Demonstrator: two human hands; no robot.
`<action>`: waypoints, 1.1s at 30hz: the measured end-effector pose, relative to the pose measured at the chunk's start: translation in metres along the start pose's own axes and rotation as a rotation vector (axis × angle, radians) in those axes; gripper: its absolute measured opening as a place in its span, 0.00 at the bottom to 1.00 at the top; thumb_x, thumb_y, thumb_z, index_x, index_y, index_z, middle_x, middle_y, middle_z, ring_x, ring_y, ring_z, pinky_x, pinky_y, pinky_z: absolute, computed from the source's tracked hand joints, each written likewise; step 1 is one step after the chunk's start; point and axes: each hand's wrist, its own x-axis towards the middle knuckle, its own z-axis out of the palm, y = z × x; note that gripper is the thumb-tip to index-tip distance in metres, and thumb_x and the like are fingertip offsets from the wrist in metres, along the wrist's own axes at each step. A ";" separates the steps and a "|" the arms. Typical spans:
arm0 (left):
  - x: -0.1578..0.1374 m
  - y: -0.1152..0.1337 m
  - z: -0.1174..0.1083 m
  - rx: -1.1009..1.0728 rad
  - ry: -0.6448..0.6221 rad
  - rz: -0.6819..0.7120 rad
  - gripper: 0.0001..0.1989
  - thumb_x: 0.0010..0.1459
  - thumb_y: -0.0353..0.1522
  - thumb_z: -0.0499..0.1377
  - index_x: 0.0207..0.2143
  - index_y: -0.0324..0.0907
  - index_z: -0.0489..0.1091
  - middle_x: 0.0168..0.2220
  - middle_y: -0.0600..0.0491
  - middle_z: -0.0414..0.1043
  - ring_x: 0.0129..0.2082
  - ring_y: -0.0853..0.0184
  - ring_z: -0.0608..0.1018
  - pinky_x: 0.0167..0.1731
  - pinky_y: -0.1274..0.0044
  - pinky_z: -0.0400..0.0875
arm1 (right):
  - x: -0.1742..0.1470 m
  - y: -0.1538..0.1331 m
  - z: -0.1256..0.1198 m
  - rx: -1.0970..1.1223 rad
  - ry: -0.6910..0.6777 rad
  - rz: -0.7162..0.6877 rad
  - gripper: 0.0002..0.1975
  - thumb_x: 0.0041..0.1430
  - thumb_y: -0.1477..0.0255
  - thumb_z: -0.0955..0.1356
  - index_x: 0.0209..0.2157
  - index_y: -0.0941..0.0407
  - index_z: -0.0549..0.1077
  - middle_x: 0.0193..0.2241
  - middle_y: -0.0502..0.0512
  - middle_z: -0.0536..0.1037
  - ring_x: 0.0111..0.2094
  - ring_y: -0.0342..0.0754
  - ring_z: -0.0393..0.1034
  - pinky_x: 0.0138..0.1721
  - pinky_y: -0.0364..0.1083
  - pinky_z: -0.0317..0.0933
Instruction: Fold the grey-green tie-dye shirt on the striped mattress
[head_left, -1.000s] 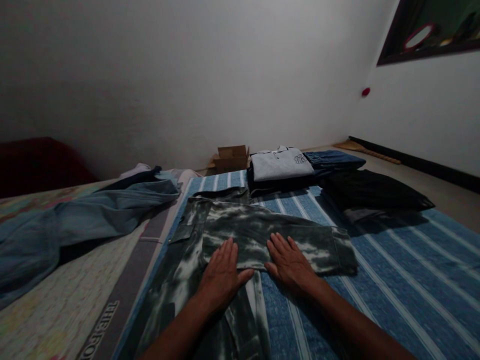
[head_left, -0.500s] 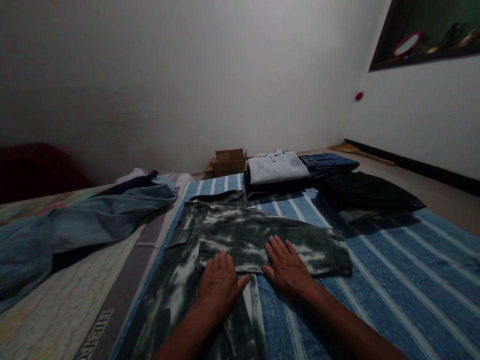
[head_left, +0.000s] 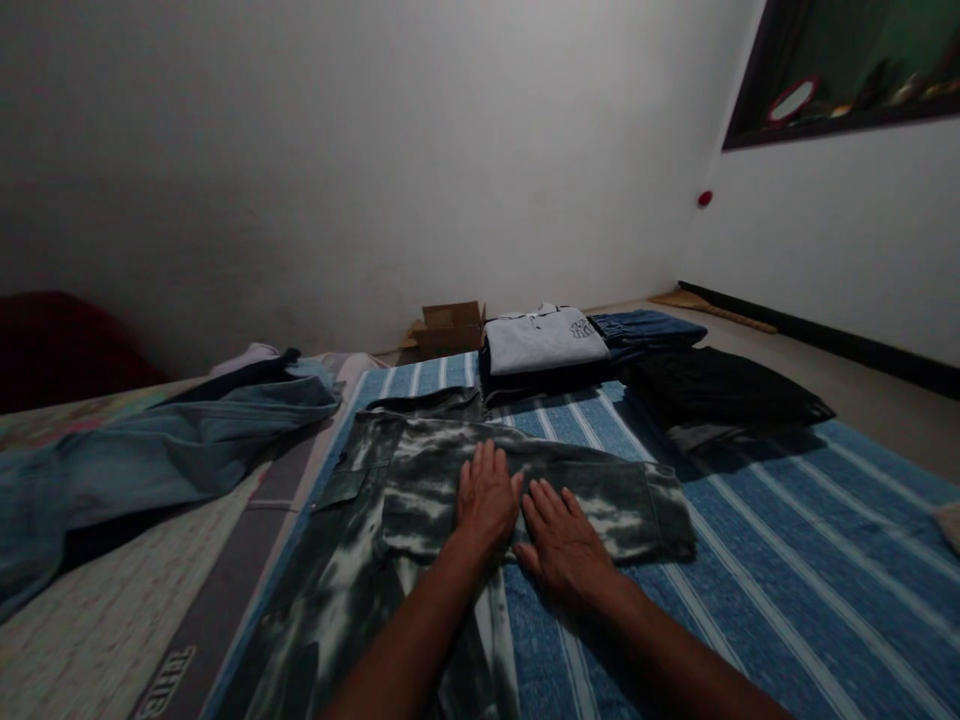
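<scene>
A dark green and white tie-dyed garment [head_left: 352, 540] lies spread out in front of me. One long section of it, a sleeve or leg with a hemmed end, is folded across to the right. My left hand [head_left: 487, 492] rests flat on the middle of that folded section, fingers extended. Just to its right, my right hand [head_left: 562, 535] also lies flat, palm down near the section's lower edge. Neither hand grips anything.
The garment lies on a blue striped cloth [head_left: 757, 540]. Behind it are a folded grey shirt [head_left: 547, 342], folded blue jeans [head_left: 649, 328], black folded clothes [head_left: 720, 385] and a cardboard box [head_left: 448, 328]. Light blue jeans [head_left: 172, 450] lie loosely at left.
My left hand has slid right and away from me across the folded section, coming close to my right hand. My right hand stays nearly in place on the cloth.
</scene>
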 end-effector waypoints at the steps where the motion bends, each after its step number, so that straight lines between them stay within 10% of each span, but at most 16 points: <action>1: 0.001 0.000 0.011 -0.001 0.000 0.019 0.26 0.66 0.39 0.44 0.61 0.34 0.57 0.65 0.41 0.50 0.66 0.56 0.52 0.61 0.63 0.50 | 0.000 0.000 0.000 -0.002 -0.003 0.004 0.33 0.65 0.57 0.55 0.63 0.64 0.56 0.65 0.65 0.50 0.66 0.57 0.40 0.64 0.59 0.36; 15: 0.002 -0.006 0.037 -0.023 0.039 0.075 0.36 0.62 0.51 0.41 0.63 0.36 0.54 0.67 0.42 0.43 0.67 0.52 0.44 0.61 0.58 0.43 | -0.020 0.004 0.003 -0.082 0.049 0.090 0.34 0.61 0.56 0.60 0.60 0.66 0.61 0.63 0.68 0.56 0.65 0.59 0.46 0.63 0.58 0.41; 21: 0.000 -0.006 0.034 -0.046 0.027 0.079 0.42 0.57 0.57 0.42 0.63 0.36 0.55 0.67 0.40 0.44 0.67 0.50 0.45 0.61 0.56 0.42 | -0.025 0.034 -0.027 -0.057 0.149 0.077 0.15 0.61 0.66 0.62 0.44 0.56 0.75 0.52 0.60 0.73 0.54 0.53 0.65 0.57 0.52 0.54; 33: 0.000 -0.005 0.034 -0.083 0.012 0.076 0.46 0.55 0.60 0.42 0.63 0.34 0.54 0.67 0.39 0.43 0.67 0.49 0.44 0.61 0.56 0.40 | 0.068 0.114 -0.084 0.219 -0.076 0.427 0.17 0.60 0.68 0.62 0.27 0.62 0.76 0.23 0.56 0.74 0.26 0.45 0.68 0.27 0.42 0.56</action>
